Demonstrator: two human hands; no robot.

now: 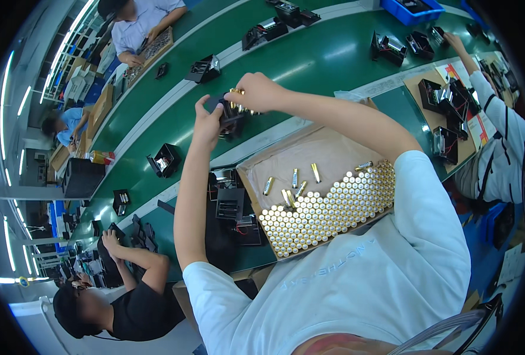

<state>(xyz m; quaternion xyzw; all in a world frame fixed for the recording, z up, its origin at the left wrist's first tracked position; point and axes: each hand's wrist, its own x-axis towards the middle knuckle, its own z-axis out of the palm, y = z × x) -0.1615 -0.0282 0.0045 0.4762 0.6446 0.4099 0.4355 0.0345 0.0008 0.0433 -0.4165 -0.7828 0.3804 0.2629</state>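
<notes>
Black case (pixel 233 125) and batteries (pixel 242 107) meet in the hands of a worker in a white T-shirt (pixel 345 284), arms stretched over a green workbench (pixel 345 71). The left hand (pixel 207 123) grasps the case by its near left side, thumb on top, while the right hand (pixel 259 92) is closed over a cluster of gold-and-silver batteries at the upper part of the case. The case is beyond the far edge of an open cardboard box (pixel 246 173); whether it touches the bench below cannot be told.

Inside the box, packed batteries (pixel 316 220) stand on end in tight rows toward the worker, with several loose batteries (pixel 268 186) scattered on the brown paper (pixel 310 142) behind them. Just left of the box sits an open black tray (pixel 230 204) with slots, beside the worker's left forearm.

Other black cases (pixel 203 68) are spaced along the bench, near a blue bin (pixel 413 12) at the far side. To the left, a co-worker in a black shirt and cap (pixel 147 313) handles dark parts; to the right, a co-worker in a striped white top (pixel 499 151) reaches toward another case
</notes>
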